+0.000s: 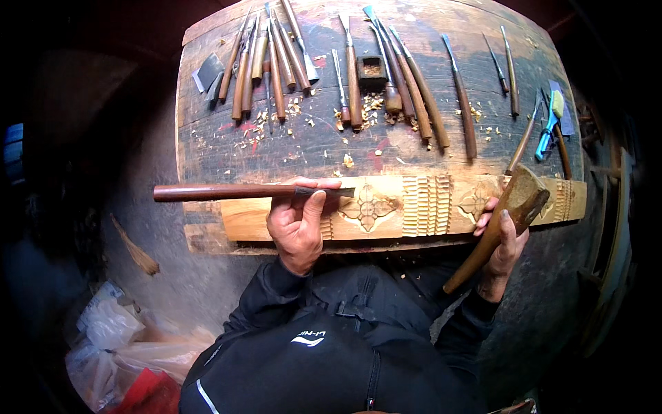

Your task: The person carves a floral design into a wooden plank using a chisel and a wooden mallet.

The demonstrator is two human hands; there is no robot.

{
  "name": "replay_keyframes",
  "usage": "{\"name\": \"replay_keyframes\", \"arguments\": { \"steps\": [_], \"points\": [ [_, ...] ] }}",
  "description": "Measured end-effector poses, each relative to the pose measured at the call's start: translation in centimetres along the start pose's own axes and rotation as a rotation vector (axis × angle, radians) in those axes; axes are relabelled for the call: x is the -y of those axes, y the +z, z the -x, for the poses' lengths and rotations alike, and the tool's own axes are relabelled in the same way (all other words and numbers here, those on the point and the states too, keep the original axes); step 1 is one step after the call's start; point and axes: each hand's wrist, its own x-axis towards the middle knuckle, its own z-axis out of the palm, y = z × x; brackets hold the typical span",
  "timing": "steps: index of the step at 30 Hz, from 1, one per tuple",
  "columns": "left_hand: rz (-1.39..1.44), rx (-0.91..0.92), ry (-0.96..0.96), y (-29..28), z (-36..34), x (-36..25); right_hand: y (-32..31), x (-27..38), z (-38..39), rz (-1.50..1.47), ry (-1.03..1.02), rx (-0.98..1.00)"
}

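My left hand (298,231) is closed round the neck of a carving chisel (221,192). The chisel lies level, its long brown wooden handle to the left and its dark blade to the right. Below the blade is a pale carved board (386,228) along the table's near edge, cut with flower shapes and bands of short ridges. In my right hand (507,248) is a wooden mallet (520,200), its thick worn head up and its handle slanting down toward my lap. The mallet hides part of the board's right side.
Several chisels and gouges (276,69) lie across the worn wooden table (207,148), among wood shavings. A small dark square box (372,71) holds shavings. At right lies a blue-handled brush (549,127). Plastic bags (117,345) and a straw whisk (136,250) are on the floor at left.
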Motion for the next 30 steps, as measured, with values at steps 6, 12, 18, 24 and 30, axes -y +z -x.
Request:
{"name": "replay_keyframes", "arguments": {
  "steps": [6, 12, 18, 24, 30],
  "points": [
    [0.026, 0.013, -0.048, 0.3, 0.4, -0.2, -0.2, -0.2, 0.0, 0.013, -0.013, 0.009],
    [-0.014, 0.024, -0.024, 0.4, 0.3, -0.1, 0.2, 0.0, 0.0, 0.009, 0.002, -0.013],
    [-0.054, 0.039, -0.010, 0.4, 0.4, -0.1, 0.0, 0.1, 0.0, 0.026, 0.001, -0.014],
    [-0.074, 0.052, -0.038, 0.4, 0.2, -0.4, 0.1, 0.7, 0.0, 0.072, 0.052, -0.006],
    [-0.094, 0.037, 0.005, 0.4, 0.1, 0.2, 2.4, 3.4, -0.1, 0.276, 0.044, 0.050]
  ]
}}
